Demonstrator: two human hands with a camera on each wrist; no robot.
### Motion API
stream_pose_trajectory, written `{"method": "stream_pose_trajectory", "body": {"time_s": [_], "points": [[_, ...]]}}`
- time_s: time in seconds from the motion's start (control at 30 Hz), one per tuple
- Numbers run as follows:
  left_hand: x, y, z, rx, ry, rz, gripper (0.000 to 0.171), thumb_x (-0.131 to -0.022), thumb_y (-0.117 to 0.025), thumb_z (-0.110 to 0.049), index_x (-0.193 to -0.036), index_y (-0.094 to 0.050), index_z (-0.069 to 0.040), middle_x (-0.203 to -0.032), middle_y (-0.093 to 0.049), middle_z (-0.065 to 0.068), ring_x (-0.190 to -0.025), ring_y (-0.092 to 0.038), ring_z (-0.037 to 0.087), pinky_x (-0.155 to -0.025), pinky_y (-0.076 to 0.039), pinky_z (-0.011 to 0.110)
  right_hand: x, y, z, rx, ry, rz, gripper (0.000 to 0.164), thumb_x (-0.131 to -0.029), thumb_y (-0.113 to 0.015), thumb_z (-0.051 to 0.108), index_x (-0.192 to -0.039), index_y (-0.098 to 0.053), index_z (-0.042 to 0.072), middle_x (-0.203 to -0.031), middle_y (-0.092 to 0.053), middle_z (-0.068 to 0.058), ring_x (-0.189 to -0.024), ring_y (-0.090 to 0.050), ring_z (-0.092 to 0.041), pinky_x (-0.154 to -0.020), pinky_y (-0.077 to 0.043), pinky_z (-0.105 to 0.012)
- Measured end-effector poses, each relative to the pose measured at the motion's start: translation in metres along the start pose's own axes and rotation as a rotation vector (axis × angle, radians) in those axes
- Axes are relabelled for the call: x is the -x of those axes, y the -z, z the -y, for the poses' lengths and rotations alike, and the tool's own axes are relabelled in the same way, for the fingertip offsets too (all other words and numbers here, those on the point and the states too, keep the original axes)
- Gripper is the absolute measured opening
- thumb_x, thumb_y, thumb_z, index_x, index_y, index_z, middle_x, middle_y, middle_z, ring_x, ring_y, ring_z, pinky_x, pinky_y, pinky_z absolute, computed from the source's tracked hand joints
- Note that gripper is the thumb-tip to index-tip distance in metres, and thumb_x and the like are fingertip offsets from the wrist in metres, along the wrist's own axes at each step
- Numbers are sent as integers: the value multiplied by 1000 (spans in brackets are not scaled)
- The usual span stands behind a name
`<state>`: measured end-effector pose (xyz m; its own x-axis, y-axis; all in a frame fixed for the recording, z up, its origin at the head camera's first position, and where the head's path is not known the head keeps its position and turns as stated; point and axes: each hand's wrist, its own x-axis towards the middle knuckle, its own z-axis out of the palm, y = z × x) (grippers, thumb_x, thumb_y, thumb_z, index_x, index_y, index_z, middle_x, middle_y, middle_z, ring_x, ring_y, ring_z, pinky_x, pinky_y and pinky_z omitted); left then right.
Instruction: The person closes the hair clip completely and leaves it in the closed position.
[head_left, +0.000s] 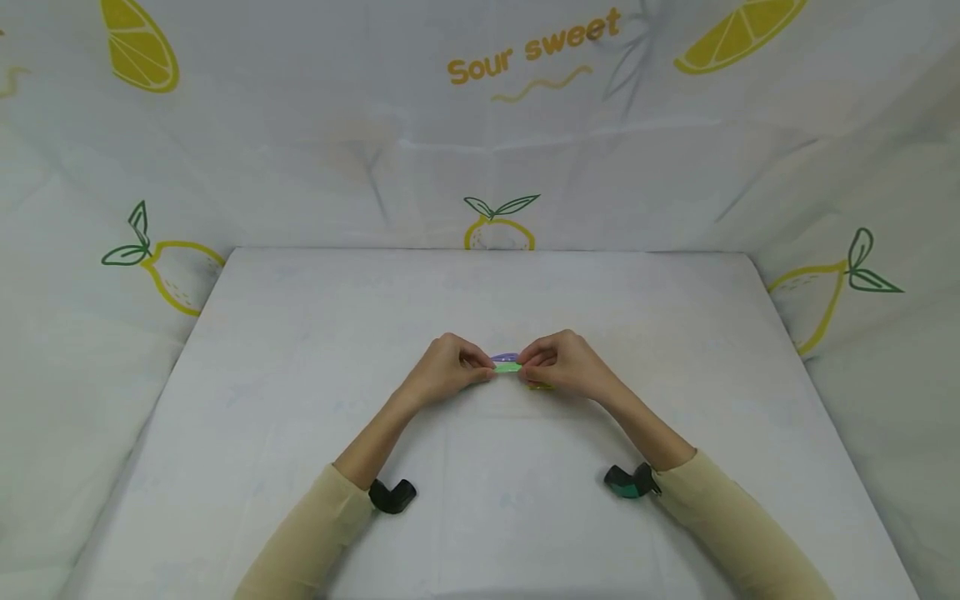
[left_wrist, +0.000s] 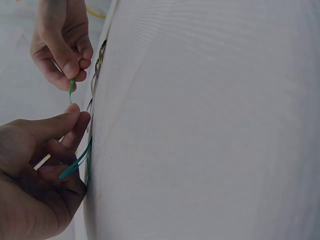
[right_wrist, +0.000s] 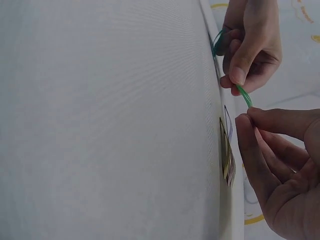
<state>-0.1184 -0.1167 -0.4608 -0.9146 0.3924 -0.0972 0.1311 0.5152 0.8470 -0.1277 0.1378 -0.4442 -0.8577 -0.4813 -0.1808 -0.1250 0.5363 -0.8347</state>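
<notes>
My left hand [head_left: 450, 367] and right hand [head_left: 564, 364] meet near the middle of the white table. Between their fingertips is a thin, shiny green band [head_left: 507, 367], whose exact kind I cannot tell. Thumb and fingers of each hand pinch one end, leaving a short stretch of narrow green strands [right_wrist: 244, 96] in the right wrist view. Just behind it lies a purple piece [head_left: 506, 357]. A yellow piece [head_left: 540, 387] is partly hidden below the right hand. Curved teal strands [left_wrist: 76, 164] show beside the left hand's lower fingers in the left wrist view.
The white table [head_left: 300, 317] has cloth with lemon prints [head_left: 498, 234] behind it and at both sides. Dark wrist devices [head_left: 392, 497] jut inward from the forearms. Thin looped yellowish strands [right_wrist: 227, 160] stand on the tabletop near the right hand.
</notes>
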Motion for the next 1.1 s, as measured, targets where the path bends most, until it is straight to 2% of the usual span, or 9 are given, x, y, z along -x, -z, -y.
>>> {"method": "stream_pose_trajectory", "body": {"time_s": [0.67,1.1], "points": [[-3,2,-2,-27,67,36,9,-94,-85,-15,-97,-85,-6,-87,-82,5,-71,-61,7,-68,-48,23,-3,-3,0,17,-10,26,18,-94,-81,9,-108,-80,-2,-89,-82,-11,-72,-76,-14,-68,-57,-22],[-4,-1,-1,-19,63,25,9,-94,-85,-14,-97,-85,-6,-91,-84,6,-76,-66,8,-73,-51,22,-3,-2,0,21,-15,23,19,-94,-81,9,-109,-80,-3,-87,-82,-10,-71,-76,-13,-66,-56,-21]]}}
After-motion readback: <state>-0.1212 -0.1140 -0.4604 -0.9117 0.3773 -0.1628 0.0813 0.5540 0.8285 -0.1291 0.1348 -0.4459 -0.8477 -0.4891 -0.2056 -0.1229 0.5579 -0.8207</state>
